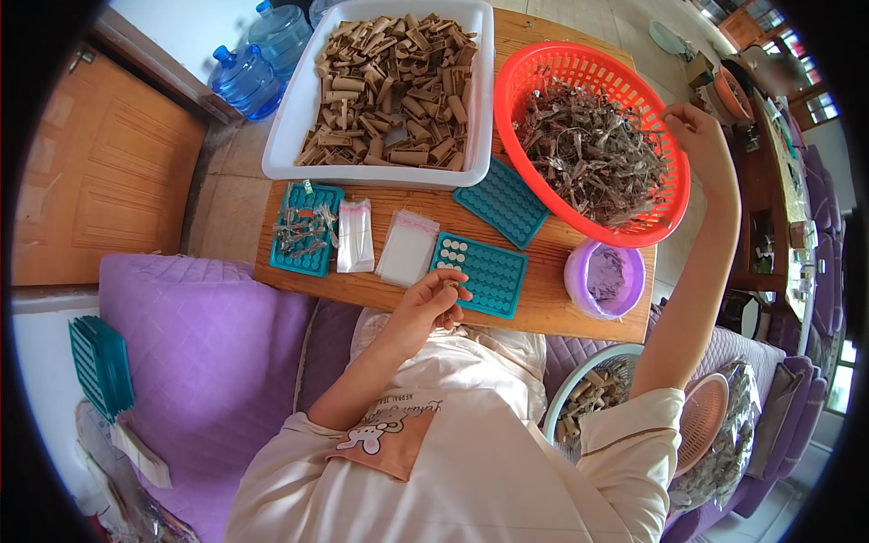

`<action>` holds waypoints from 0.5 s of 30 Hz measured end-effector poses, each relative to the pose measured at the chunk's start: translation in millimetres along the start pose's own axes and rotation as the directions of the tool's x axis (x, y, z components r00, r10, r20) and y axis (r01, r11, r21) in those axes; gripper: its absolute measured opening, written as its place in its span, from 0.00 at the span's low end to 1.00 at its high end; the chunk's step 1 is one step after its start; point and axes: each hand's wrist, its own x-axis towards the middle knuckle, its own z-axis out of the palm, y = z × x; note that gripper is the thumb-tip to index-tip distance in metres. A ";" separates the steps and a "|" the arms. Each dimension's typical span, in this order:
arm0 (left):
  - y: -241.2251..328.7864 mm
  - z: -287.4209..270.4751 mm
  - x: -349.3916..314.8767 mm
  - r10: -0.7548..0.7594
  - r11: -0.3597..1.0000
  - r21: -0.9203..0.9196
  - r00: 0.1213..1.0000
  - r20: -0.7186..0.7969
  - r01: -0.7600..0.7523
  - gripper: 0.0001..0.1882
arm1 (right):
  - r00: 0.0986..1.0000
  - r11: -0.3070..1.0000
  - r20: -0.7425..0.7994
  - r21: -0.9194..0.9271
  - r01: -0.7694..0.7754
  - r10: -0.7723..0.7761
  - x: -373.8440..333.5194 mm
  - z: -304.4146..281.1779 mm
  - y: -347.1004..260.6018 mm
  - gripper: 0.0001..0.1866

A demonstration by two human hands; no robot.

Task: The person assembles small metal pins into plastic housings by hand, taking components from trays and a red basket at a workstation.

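My left hand [432, 302] is raised over my lap at the table's near edge, with its fingers curled together. Whatever they hold is too small to make out. Just beyond it lies a teal tray [493, 276] with rows of round cavities and several white discs at its left end. On the far right my right hand [697, 136] has its bent fingers closed at the rim of a red plastic basket [665, 217]. This basket holds a heap of dry, brown-grey shrivelled strips [588, 149].
A white tub [484, 90] of brown cut pieces stands behind. Nearby are another teal tray [520, 195], one with dry strips [312, 262], clear plastic bags [405, 249] and a purple bucket [579, 294]. Beside my right side stands a basin [552, 407] of tan pieces.
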 end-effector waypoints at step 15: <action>-1.3 7.6 -3.3 -0.036 0.999 0.028 0.999 -0.002 0.036 0.12 | 0.991 0.895 -0.027 -0.432 0.108 -0.133 10.6 74.4 22.8 0.11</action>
